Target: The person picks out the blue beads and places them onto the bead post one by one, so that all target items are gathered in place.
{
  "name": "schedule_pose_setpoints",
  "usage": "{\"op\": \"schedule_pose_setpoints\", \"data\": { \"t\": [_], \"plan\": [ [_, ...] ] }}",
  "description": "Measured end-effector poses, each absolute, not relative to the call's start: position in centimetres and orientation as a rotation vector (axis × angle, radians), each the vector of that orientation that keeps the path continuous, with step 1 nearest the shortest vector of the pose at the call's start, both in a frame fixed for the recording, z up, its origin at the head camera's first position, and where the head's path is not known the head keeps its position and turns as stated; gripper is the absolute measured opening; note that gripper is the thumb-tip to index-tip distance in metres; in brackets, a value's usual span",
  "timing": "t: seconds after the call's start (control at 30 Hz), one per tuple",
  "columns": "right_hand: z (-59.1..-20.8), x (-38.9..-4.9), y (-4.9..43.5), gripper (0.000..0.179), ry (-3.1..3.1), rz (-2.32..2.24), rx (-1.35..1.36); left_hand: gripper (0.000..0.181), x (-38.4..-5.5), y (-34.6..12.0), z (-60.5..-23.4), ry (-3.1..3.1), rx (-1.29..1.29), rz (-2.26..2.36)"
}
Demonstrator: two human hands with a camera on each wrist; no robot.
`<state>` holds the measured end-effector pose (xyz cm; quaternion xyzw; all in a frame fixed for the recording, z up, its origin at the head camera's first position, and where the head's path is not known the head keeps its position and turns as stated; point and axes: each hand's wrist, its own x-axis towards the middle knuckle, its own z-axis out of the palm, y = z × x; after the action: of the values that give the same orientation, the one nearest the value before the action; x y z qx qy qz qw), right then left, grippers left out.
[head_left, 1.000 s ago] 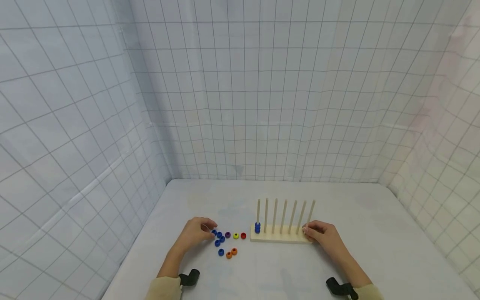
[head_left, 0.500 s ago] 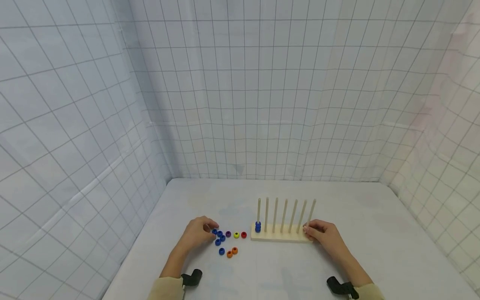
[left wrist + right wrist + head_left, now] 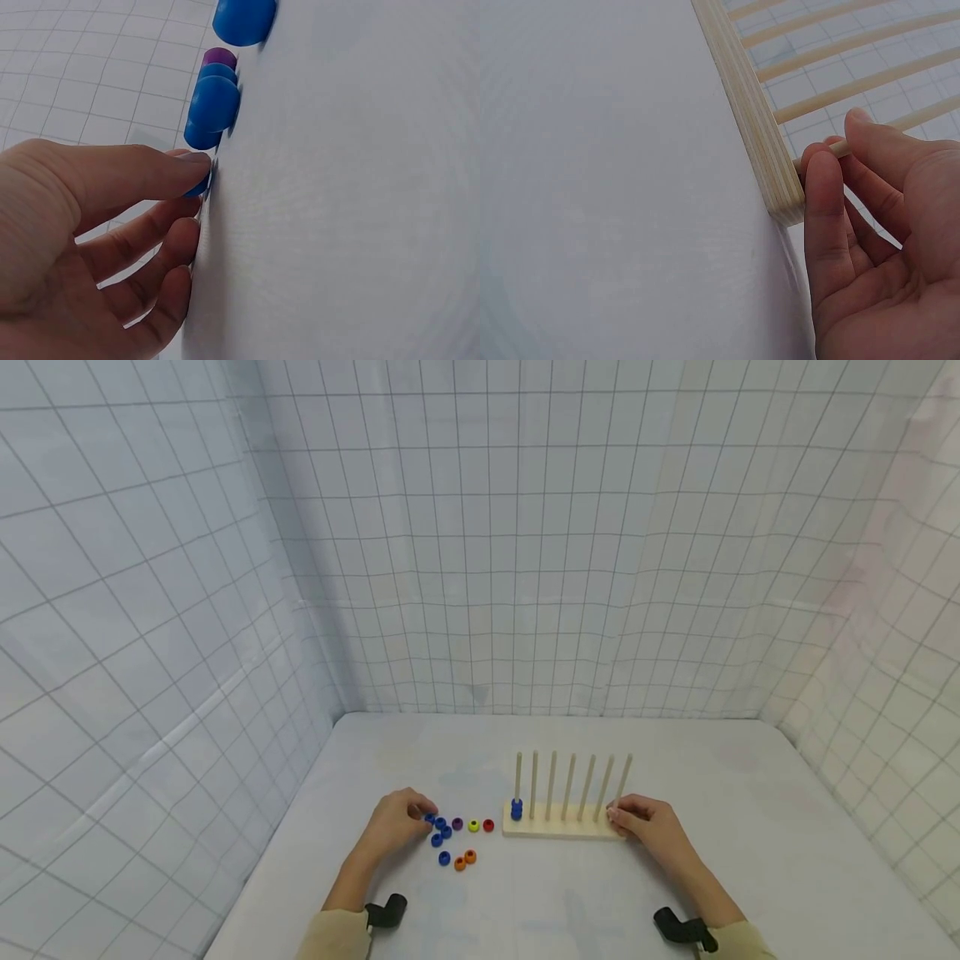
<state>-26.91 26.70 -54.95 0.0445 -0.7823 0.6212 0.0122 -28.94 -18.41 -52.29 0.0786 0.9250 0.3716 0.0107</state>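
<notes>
My left hand (image 3: 395,820) pinches a blue bead (image 3: 197,187) between thumb and forefinger, low at the tabletop. The thumb covers most of that bead, and the other fingers curl loosely beside it. More blue beads (image 3: 446,832) lie just beyond the fingertips. To the right stands a pale wooden peg board (image 3: 555,832) with a row of upright pegs. Two blue beads (image 3: 517,809) are stacked on its leftmost peg. My right hand (image 3: 651,823) grips the board's right end, thumb and fingers around the base of the last peg (image 3: 840,148).
A purple bead (image 3: 457,824), a yellow bead (image 3: 473,826) and a red bead (image 3: 488,825) lie in a line between the left hand and the board. Nearer me are two orange beads (image 3: 460,863). Gridded white curtains (image 3: 480,568) enclose the white table (image 3: 540,902).
The head view has tilted down slightly, so everything sits a little higher in it. Both hands, the beads and the peg board keep their places.
</notes>
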Motion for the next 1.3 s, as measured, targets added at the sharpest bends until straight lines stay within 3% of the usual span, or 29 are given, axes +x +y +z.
{"op": "schedule_pose_setpoints", "data": {
  "t": [1.3],
  "plan": [
    [-54.9,-26.8,26.8,0.026,-2.434,1.94,0.173,0.021,-28.7,-17.9,-50.8,2.91,0.222,1.261]
  ]
}}
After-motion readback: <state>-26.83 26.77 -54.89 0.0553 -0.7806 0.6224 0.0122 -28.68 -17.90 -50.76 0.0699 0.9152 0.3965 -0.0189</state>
